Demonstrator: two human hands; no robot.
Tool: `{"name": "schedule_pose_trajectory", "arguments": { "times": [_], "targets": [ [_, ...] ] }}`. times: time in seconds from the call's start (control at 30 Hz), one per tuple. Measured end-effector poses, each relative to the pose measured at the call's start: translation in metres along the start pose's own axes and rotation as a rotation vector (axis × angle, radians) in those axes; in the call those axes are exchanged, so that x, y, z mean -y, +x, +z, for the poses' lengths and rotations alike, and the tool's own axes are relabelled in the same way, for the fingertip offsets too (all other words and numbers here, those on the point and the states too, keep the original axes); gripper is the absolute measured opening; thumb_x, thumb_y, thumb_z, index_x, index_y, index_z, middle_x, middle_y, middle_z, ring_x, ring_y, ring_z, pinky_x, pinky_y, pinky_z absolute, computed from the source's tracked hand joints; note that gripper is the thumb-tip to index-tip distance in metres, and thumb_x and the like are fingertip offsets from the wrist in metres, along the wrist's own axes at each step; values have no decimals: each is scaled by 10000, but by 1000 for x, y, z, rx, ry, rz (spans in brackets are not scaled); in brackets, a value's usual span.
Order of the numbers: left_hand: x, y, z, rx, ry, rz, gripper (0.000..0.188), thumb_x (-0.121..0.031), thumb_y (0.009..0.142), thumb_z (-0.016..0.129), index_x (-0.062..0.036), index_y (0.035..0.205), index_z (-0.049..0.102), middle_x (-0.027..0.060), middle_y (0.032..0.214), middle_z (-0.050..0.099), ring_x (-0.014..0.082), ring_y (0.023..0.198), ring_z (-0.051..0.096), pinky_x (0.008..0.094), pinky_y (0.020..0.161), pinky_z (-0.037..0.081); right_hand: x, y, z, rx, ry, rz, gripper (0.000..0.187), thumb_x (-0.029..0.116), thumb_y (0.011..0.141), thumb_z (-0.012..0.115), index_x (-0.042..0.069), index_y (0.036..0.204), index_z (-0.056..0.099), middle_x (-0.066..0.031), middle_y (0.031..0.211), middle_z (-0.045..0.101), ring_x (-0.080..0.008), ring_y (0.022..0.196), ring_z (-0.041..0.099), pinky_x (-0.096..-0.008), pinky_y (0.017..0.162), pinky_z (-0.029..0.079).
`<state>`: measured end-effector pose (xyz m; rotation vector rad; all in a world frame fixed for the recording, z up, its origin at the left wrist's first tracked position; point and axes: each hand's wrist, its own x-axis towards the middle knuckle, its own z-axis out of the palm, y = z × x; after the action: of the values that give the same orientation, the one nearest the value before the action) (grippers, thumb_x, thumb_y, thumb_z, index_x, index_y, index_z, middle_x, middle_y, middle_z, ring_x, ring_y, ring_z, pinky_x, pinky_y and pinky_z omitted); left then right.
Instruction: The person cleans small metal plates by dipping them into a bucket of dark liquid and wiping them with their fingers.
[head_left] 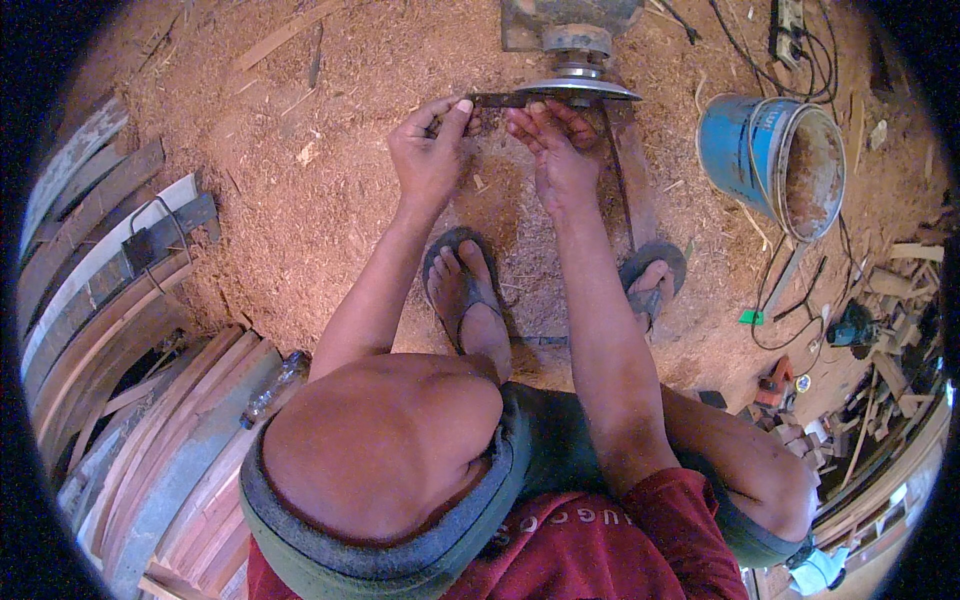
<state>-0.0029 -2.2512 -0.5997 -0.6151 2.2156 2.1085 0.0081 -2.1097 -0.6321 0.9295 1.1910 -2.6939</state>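
A short, dark flat bar [497,100] runs sideways between my hands at the near edge of a grinding disc [560,88]. My left hand [433,150] pinches the bar's left end between thumb and fingers. Close to the disc, my right hand [562,150] has its thumb and fingers closed on the right part, with some fingers curled below. The disc is seen nearly edge-on, pale and wide, on the spindle of a motor [570,15] cut off by the top edge. Where the bar meets the disc, my fingers hide the exact contact.
A blue bucket [740,150] lies tipped to the right, near a power strip [788,30] and black cables. Curved wooden boards [150,400] are stacked at the left. Wood offcuts [890,370] lie at the far right. Sawdust covers the floor around my sandalled feet [470,290].
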Motion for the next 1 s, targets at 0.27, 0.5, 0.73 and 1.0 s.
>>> {"name": "schedule_pose_trajectory", "arguments": {
  "times": [0.27, 0.5, 0.73, 1.0],
  "targets": [
    [-3, -1, -1, 6, 2, -7, 147, -72, 882, 639, 44, 962, 680, 77, 836, 691, 113, 735, 644, 228, 665, 514, 1, 0, 2, 4, -5, 4, 144, 14, 852, 654, 39, 987, 611, -148, 924, 669, -324, 887, 683, -399, 763, 565],
    [-1, 0, -3, 6, 4, 6, 148, -63, 887, 629, 51, 971, 672, 84, 838, 690, 121, 744, 651, 235, 688, 525, -1, -2, 6, -24, -12, 0, 159, 18, 851, 656, 46, 1001, 611, -140, 935, 669, -323, 886, 683, -404, 759, 567],
    [-2, 0, -5, 7, -15, -11, 151, -68, 887, 631, 48, 975, 672, 85, 835, 689, 122, 729, 650, 233, 676, 523, 0, -2, 7, 7, -40, -5, 147, 24, 862, 644, 38, 1004, 608, -145, 942, 666, -322, 890, 683, -405, 761, 570],
    [0, 1, -6, 6, -54, -50, 148, -70, 889, 629, 45, 971, 674, 83, 839, 690, 117, 735, 648, 231, 672, 521, -2, -1, 8, 2, -34, 1, 146, 16, 859, 645, 33, 1001, 612, -144, 938, 670, -319, 891, 683, -405, 758, 573]
  ]
}}
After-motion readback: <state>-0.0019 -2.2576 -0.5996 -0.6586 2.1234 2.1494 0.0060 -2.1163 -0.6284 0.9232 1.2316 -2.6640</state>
